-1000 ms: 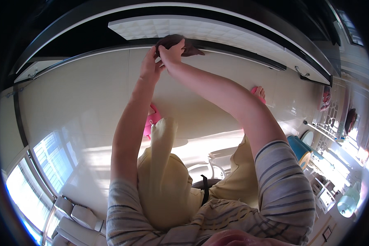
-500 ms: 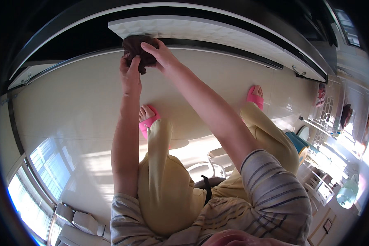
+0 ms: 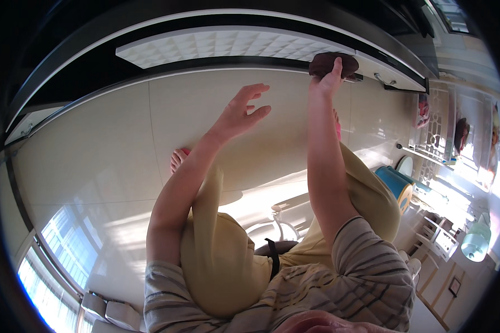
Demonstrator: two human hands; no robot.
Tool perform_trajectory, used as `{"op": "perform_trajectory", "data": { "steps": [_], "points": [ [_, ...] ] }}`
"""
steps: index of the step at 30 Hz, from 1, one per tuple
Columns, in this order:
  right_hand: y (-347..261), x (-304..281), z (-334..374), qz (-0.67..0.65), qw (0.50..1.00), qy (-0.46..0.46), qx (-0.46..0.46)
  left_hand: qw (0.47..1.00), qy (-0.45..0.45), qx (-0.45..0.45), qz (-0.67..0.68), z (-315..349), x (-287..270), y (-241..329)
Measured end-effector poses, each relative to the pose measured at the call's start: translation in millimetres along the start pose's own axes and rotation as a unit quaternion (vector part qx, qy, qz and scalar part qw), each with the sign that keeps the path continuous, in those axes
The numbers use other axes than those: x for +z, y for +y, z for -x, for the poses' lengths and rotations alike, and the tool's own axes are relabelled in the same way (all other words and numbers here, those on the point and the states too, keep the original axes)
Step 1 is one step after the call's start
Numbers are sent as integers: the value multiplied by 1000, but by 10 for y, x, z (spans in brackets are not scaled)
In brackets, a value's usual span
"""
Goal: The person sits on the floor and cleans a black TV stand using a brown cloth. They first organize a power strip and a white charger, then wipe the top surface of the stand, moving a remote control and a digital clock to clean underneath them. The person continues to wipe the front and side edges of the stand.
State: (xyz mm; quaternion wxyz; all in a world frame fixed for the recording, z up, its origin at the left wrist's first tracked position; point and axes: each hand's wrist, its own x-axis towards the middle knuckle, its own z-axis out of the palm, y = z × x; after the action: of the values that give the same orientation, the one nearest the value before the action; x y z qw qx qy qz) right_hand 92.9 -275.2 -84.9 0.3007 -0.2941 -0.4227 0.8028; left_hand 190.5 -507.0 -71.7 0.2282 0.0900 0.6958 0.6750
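My right hand (image 3: 330, 82) grips a dark brown cloth (image 3: 333, 65) and presses it to the right part of a long white panel (image 3: 222, 43) with a raised pyramid pattern. The thumb lies over the cloth; the other fingers are mostly hidden behind it. My left hand (image 3: 240, 114) hangs in the air over the pale floor, below the middle of the panel. Its fingers are apart and bent a little, with nothing in them.
A white drawer front with a metal handle (image 3: 384, 80) adjoins the panel on the right. Glossy pale tiles (image 3: 111, 133) cover the floor. A teal bin (image 3: 391, 182) stands beside my right knee. Grey seats (image 3: 122, 315) are at the lower left, near a bright window (image 3: 44, 288).
The cloth, bunched in both hands at the panel's left end, is now in my right hand at its right part. My left hand has let go and drawn back toward me.
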Motion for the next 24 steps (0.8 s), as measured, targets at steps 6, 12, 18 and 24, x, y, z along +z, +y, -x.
{"op": "perform_trajectory", "data": {
  "steps": [6, 12, 18, 24],
  "points": [
    [738, 672, 1223, 156, 979, -101, -79, 988, 146, -3, 48, 92, -395, -300],
    [1245, 990, 2014, 298, 909, -257, -141, 953, 275, -7, 124, 263, -811, -249],
    [1458, 1294, 2578, 333, 840, -390, -177, 867, 451, 45, 204, 513, -1230, -214],
    [1773, 1469, 2800, 438, 737, -492, -149, 838, 489, 32, 239, 656, -1593, -635]
  ]
}}
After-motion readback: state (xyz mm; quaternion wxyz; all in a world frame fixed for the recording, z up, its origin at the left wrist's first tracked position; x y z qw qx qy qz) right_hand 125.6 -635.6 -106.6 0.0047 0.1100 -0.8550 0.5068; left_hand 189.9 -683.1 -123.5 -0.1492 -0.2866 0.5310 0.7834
